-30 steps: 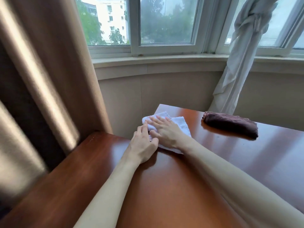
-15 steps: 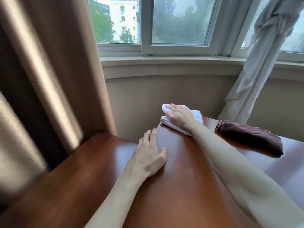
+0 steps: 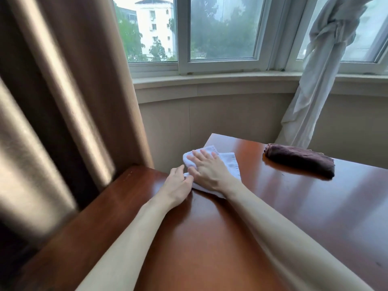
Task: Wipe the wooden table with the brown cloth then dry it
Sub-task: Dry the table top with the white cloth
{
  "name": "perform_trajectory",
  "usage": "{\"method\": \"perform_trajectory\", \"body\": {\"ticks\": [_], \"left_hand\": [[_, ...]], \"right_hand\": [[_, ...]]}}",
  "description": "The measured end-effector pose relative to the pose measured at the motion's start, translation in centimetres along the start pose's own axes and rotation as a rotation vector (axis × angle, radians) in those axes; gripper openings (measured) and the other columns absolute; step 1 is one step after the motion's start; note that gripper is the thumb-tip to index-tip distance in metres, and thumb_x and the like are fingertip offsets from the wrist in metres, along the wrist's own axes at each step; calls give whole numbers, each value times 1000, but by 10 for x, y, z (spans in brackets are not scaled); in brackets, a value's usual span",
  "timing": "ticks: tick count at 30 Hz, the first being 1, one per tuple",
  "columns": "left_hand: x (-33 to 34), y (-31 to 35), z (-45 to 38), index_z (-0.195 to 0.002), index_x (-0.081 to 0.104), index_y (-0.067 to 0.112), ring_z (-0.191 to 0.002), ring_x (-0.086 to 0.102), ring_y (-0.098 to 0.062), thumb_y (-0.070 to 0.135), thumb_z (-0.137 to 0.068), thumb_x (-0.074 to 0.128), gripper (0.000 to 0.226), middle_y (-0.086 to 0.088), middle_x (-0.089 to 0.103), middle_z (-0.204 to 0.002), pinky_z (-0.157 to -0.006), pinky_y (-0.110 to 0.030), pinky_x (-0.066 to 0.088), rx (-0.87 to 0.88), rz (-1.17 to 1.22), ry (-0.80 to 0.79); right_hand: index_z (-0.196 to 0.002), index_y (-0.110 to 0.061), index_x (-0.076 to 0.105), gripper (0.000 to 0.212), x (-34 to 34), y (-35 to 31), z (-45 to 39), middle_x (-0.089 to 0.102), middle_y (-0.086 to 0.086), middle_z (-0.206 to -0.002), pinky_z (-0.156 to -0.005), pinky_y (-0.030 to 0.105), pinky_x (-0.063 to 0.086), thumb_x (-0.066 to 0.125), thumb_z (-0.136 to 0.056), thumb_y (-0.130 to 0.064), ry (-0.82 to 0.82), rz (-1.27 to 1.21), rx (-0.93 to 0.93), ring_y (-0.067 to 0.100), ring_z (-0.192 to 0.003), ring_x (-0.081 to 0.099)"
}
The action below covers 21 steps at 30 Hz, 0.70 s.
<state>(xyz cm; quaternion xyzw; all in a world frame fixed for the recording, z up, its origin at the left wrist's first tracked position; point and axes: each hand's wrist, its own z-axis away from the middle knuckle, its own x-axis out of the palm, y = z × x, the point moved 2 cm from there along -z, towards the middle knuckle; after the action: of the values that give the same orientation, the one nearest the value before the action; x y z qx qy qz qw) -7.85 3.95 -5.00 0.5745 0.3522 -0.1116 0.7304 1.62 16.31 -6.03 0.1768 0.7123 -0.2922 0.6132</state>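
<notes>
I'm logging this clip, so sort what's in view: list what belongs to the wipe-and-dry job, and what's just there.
Job:
wooden table
brown cloth, lying folded, untouched
white cloth, under the right hand
left hand, touching the white cloth's edge

Just there:
tan curtain
tied white curtain
window

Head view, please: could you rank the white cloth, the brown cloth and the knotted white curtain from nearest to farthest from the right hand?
1. White cloth: directly under the right hand, which presses on it.
2. Brown cloth: lying to the right, on the table, untouched.
3. Knotted white curtain: beyond the table's far right edge, hanging by the window.
</notes>
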Motion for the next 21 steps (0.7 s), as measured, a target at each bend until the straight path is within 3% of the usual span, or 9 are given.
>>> {"method": "perform_trajectory", "body": {"ticks": [2, 5, 8, 10, 11, 15, 18, 21], "left_hand": [[-11, -8, 25, -143, 49, 25, -134, 47, -24, 30, -98, 41, 45, -7, 45, -147, -107, -31, 35, 11, -22, 17], [-29, -19, 64, -144, 52, 19, -135, 47, -23, 26, -95, 52, 49, -8, 50, -145, -113, -34, 35, 4, -78, 58], [-41, -28, 104, -143, 51, 15, -126, 50, -15, 38, -71, 66, 77, -1, 55, -139, -94, -19, 40, -61, -78, 34], [-51, -36, 130, -141, 48, 19, -110, 51, -1, 53, -46, 65, 102, 12, 56, -122, -79, -10, 35, -74, -16, -23], [-56, -40, 142, -140, 46, 21, -108, 49, 6, 57, -43, 67, 105, 17, 55, -116, -79, -10, 34, -70, 7, -53], [-73, -64, 180, -128, 50, 36, -128, 43, 3, 51, -50, 76, 83, 15, 52, -134, -102, -23, 34, -105, -10, -144], [-81, -83, 199, -115, 54, 37, -120, 53, 10, 46, -51, 85, 72, 16, 57, -130, -100, -22, 42, -90, 40, -235], [-95, -95, 215, -111, 68, 31, -117, 62, -1, 52, -62, 87, 57, 10, 68, -124, -109, -35, 42, -113, 301, -351]], "right_hand": [[-159, -25, 29, 57, 1, -27, 26, 19, 2, -169, -124, 51, 3, 28, -104, -42, 3, 1, -16, 24, -156, 10], [-160, -20, 26, 58, -2, -69, 67, 16, 4, -170, -125, 52, 3, 28, -106, -40, -16, 1, -35, 26, -156, 8], [-163, -16, 18, 62, 0, -106, 109, 11, 7, -171, -125, 52, 2, 27, -108, -43, -54, 59, -79, 28, -157, 5], [-164, -15, 12, 66, -1, -125, 135, 7, 8, -171, -125, 52, 1, 25, -108, -48, -81, 79, -107, 29, -157, 2], [-164, -14, 11, 68, -3, -134, 147, 6, 8, -171, -125, 52, 1, 23, -107, -49, -84, 87, -120, 29, -157, 2], [-164, -12, 10, 66, -3, -166, 195, 8, 10, -171, -125, 52, 3, 23, -108, -44, -72, 105, -161, 28, -157, 4], [-163, -11, 13, 65, -2, -185, 225, 11, 11, -170, -124, 52, 5, 25, -107, -42, -28, 115, -179, 28, -157, 6], [-163, -13, 16, 64, 3, -199, 246, 15, 10, -169, -124, 52, 6, 27, -105, -40, -2, 108, -267, 28, -156, 8]]}}
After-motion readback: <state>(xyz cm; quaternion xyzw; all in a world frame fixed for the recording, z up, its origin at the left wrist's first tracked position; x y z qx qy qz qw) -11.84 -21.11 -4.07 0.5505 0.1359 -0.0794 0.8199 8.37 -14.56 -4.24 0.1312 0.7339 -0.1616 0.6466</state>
